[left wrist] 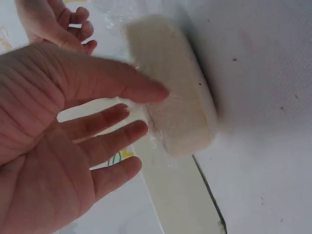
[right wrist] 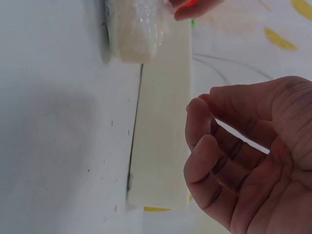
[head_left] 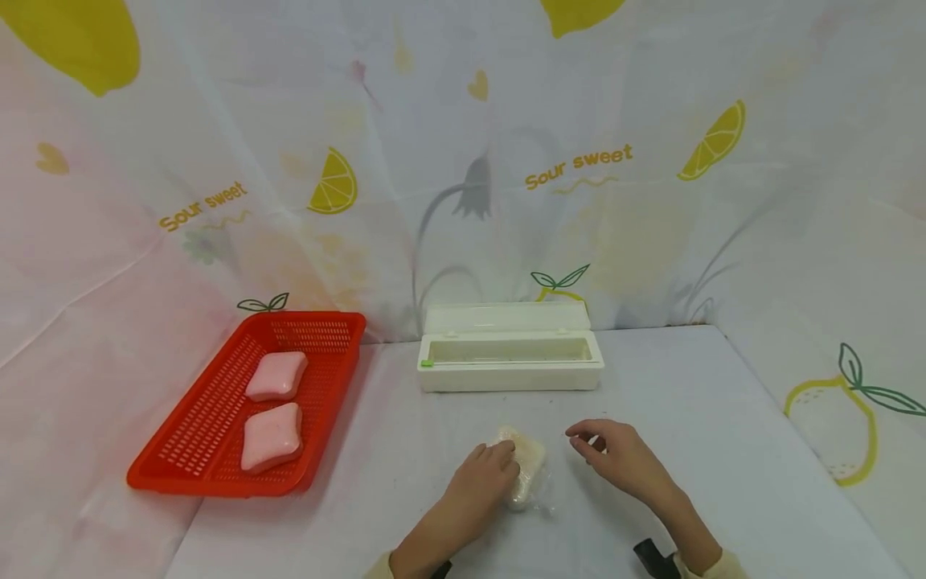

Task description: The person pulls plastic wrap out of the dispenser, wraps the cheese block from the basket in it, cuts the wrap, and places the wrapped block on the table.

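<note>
A cream-coloured bar (head_left: 531, 457), shaped like soap and wrapped in clear plastic film, lies on the white table. Loose film (head_left: 544, 494) sticks out at its near right corner. My left hand (head_left: 476, 489) is at the bar's left side. In the left wrist view, its thumb overlaps the film-covered bar (left wrist: 180, 109) and the other fingers reach out fairly straight beside it. To the right of the bar, apart from it, my right hand (head_left: 624, 460) hovers with loosely bent fingers. Nothing shows between those fingers in the right wrist view.
Behind the bar stands a long white box (head_left: 510, 379), its clear lid (head_left: 506, 318) raised and a small green tab (head_left: 427, 363) at its left end. On the left, a red plastic basket (head_left: 334, 402) holds two pink bars (head_left: 272, 438). A printed cloth backdrop closes off the back and sides.
</note>
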{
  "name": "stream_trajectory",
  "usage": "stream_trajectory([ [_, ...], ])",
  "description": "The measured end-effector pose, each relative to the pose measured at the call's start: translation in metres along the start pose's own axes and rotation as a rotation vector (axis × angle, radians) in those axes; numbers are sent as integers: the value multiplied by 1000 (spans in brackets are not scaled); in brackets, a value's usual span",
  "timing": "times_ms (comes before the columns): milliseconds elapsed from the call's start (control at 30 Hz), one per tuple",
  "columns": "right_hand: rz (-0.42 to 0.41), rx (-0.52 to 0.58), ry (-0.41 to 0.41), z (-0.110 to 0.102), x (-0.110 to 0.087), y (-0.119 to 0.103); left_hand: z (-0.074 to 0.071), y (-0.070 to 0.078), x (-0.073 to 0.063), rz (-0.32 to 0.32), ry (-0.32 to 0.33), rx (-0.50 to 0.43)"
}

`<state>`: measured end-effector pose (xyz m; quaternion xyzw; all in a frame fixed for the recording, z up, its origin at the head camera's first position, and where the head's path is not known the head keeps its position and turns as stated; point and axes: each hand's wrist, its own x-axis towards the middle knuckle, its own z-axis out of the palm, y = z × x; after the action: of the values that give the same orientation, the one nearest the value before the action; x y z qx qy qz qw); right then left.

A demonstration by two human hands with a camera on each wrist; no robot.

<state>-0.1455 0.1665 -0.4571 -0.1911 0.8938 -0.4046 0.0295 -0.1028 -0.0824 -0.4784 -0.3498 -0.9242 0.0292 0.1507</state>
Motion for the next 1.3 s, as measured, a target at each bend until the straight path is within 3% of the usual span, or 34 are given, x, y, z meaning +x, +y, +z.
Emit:
stream_trajectory([
  [233,-12,17,-17,1,-2,-1,-10,9,-4,-135,-165,-15],
  [300,-21,29,-26,1,-2,0,-9,11,-3,-136,-151,3],
  [500,-55,23,-54,3,0,3,4,11,-3,-107,5,96],
  [733,-90,-14,-68,5,-4,3,9,8,-2,-74,-15,175],
  [833,-178,-29,-90,10,-5,2,12,4,-2,-46,1,229],
  [933,-311,-59,-100,20,-8,4,17,-2,-3,-20,32,224],
  [1100,-495,-138,-45,40,-13,9,21,-12,-7,35,39,116],
  [1300,-661,-186,16,60,-14,12,19,-15,-9,63,-3,-9],
])
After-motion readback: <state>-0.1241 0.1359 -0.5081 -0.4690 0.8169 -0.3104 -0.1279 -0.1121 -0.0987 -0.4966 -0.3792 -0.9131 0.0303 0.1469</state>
